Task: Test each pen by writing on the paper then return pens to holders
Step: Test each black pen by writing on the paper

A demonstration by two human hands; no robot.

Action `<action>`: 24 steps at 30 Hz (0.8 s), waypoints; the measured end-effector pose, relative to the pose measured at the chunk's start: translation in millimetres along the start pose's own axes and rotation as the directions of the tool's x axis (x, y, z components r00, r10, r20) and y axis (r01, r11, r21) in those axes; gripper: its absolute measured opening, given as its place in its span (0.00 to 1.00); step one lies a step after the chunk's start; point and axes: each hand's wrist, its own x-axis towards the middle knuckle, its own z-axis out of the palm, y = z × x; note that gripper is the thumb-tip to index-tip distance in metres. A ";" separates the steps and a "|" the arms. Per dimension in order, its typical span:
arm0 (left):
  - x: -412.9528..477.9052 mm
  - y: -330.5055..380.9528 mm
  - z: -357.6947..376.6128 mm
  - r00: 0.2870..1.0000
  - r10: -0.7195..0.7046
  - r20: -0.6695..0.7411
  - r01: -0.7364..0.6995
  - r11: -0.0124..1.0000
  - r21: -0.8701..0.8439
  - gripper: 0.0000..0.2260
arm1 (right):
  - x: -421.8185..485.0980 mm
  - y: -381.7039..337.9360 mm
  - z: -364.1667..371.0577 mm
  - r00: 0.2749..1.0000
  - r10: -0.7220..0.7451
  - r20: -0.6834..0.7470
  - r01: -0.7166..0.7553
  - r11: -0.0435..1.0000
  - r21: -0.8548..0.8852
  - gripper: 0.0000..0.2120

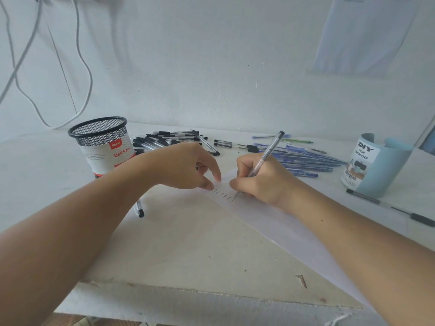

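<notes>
Nearest me, the chipped table (188, 243) edge, and the long strip of paper (294, 229) ran from under my right forearm toward the middle. One strip, about five short rows of test marks (223, 196) at its far end.

My right hand (261, 182) was wrapped tight around a clear-barrelled pen (270, 151) in a writing grip, tip down on the paper just beside the last row, the barrel slanting up and away. My left hand (186, 165) was grasping nothing I could make out. Its thumb and forefinger tips pressed on the strip's end, I'd judge to stop it sliding under the strokes. Something dark showed under that palm, and I couldn't tell what.

One loose pen (139, 209) poked out from beneath my left forearm, and at least one dark-tipped pen (367, 198) lay at the foot of the blue desk organizer (381, 170).

Further back were two holders, the black mesh cup (98, 135) on the left and that organizer on the right. No pens showed in either. Between them were two heaps, black-capped pens (164, 140) behind my left hand and blue pens (306, 161) behind my right, too tangled to count. They looked sorted by colour, likely one heap per holder. One green pen (296, 140) lay at the back.
</notes>
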 end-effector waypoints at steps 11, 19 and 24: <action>0.3 -2.3 -1.1 1.000 0.020 -0.009 -0.020 1.000 -0.004 0.08 | 0.8 -18.1 -20.7 0.974 0.225 0.014 -0.179 0.735 0.654 0.11; -1.0 0.2 -1.4 1.000 -0.003 -0.002 0.003 1.000 0.001 0.08 | 9.5 -15.0 -63.3 0.887 0.444 -0.127 -0.162 0.556 0.815 0.10; -2.2 -0.3 -1.0 1.000 -0.002 -0.006 0.002 1.000 -0.009 0.08 | 10.6 -13.2 -58.2 0.913 0.361 -0.191 -0.177 0.770 0.613 0.22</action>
